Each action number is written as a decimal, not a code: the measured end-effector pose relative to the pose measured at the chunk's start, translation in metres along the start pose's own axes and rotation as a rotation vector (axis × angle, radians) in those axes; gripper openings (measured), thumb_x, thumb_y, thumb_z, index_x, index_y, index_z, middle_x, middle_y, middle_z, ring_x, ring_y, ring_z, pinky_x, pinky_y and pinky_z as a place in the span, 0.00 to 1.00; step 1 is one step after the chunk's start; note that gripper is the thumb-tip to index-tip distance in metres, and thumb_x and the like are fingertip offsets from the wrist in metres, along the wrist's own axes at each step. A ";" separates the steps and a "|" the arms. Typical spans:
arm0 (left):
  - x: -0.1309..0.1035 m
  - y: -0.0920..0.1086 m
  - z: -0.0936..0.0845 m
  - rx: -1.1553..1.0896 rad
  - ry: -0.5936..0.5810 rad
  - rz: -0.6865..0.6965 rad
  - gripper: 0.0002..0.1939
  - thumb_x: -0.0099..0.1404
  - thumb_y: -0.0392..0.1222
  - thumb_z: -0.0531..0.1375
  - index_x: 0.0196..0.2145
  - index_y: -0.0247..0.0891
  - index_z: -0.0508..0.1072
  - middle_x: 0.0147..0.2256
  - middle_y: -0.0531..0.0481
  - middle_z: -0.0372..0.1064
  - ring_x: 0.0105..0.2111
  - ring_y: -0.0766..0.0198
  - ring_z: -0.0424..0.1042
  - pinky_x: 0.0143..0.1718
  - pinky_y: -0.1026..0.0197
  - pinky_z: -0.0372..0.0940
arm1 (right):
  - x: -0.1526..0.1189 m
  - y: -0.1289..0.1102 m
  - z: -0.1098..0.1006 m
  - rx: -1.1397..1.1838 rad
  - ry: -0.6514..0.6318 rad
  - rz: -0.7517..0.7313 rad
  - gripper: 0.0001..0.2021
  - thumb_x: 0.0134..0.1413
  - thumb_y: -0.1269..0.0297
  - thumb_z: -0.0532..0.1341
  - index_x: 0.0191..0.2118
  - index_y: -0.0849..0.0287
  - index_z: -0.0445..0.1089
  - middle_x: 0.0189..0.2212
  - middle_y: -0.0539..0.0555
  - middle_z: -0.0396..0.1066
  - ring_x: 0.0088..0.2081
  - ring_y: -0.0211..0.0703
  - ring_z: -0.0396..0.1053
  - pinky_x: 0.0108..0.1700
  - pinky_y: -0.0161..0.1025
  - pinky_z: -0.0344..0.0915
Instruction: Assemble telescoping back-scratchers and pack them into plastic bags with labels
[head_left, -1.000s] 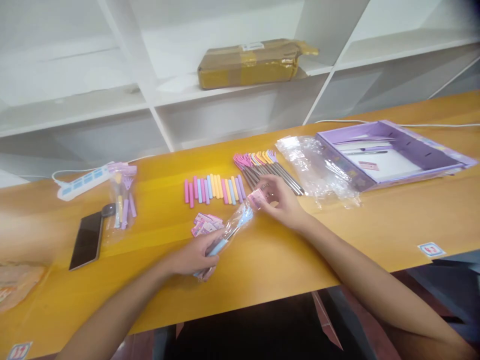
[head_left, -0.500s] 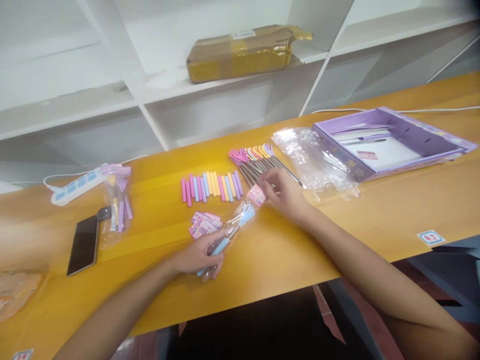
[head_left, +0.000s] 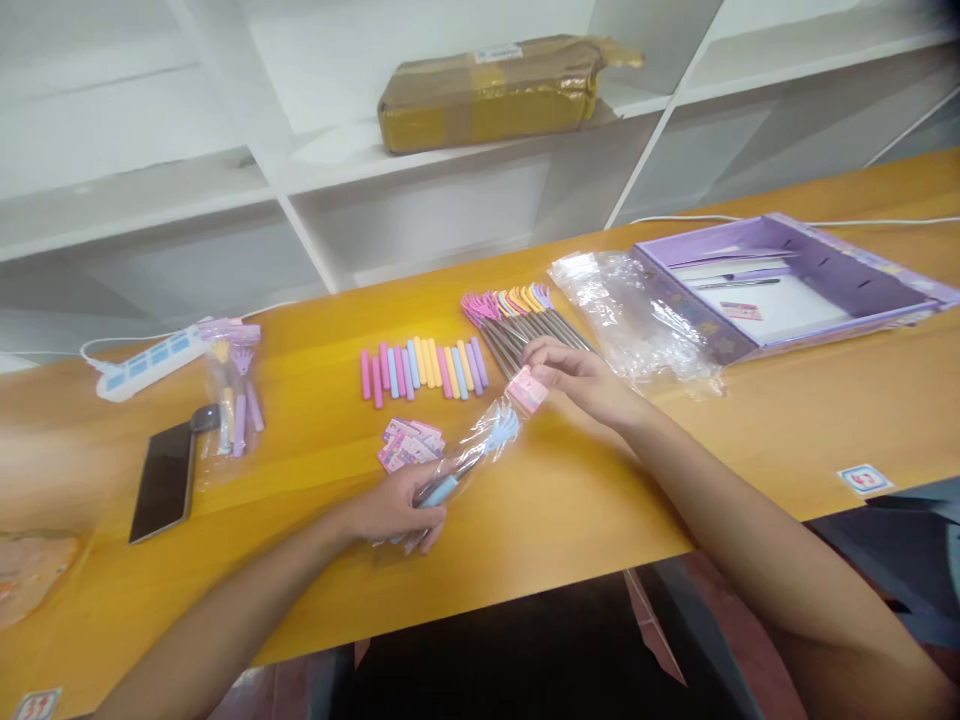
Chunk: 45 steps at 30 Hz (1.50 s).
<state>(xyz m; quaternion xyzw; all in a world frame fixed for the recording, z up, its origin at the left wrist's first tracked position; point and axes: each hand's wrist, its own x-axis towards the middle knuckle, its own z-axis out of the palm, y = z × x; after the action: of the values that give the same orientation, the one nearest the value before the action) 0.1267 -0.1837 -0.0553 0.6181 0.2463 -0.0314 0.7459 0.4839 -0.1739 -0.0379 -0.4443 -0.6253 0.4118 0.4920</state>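
Observation:
My left hand (head_left: 401, 505) is closed round the handle end of a light blue back scratcher (head_left: 501, 430), which lies slantwise inside a clear plastic sleeve. At the sleeve's upper end is a pink printed card (head_left: 528, 390), and my right hand (head_left: 577, 380) pinches its upper edge between thumb and fingers. Several pink printed cards (head_left: 411, 444) lie loosely piled beyond my left hand. Past them runs a row of pink, blue, yellow and purple handle sticks (head_left: 427, 365). Metal rods with coloured hand-shaped heads (head_left: 517, 305) lie bunched behind my right hand.
Crumpled clear plastic bags (head_left: 630, 315) lie against an open purple box (head_left: 705, 330) at the right. On the left are bagged back scratchers (head_left: 238, 395), a power strip (head_left: 154, 365) and a black phone (head_left: 161, 480). A taped carton (head_left: 495, 100) sits on the shelf.
My right hand's fingers have straightened and now press on the card's upper edge. The card and sleeve have shifted slightly right; my left hand keeps its hold.

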 end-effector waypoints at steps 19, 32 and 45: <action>-0.002 0.021 0.000 0.427 -0.194 0.100 0.34 0.58 0.30 0.63 0.62 0.43 0.79 0.27 0.58 0.71 0.23 0.68 0.66 0.26 0.68 0.61 | -0.008 0.011 0.073 0.229 -0.371 0.291 0.22 0.69 0.47 0.67 0.56 0.60 0.73 0.46 0.58 0.78 0.39 0.39 0.78 0.40 0.38 0.75; 0.000 0.003 -0.004 -0.022 -0.088 0.073 0.25 0.73 0.57 0.67 0.60 0.38 0.75 0.29 0.55 0.70 0.23 0.69 0.69 0.26 0.67 0.66 | -0.023 -0.002 0.053 0.306 -0.604 0.224 0.25 0.68 0.39 0.66 0.40 0.61 0.77 0.32 0.52 0.74 0.28 0.36 0.67 0.31 0.35 0.64; 0.004 0.001 -0.007 -0.186 -0.172 0.155 0.25 0.72 0.60 0.69 0.54 0.37 0.79 0.36 0.47 0.78 0.31 0.65 0.77 0.37 0.62 0.72 | -0.019 -0.024 0.040 0.202 0.394 0.012 0.24 0.68 0.37 0.65 0.38 0.56 0.78 0.24 0.49 0.64 0.22 0.35 0.56 0.22 0.36 0.52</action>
<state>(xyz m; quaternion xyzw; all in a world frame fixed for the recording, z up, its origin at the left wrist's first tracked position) 0.1284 -0.1761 -0.0571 0.5587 0.1348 -0.0035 0.8183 0.4437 -0.2016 -0.0271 -0.4684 -0.4700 0.3802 0.6443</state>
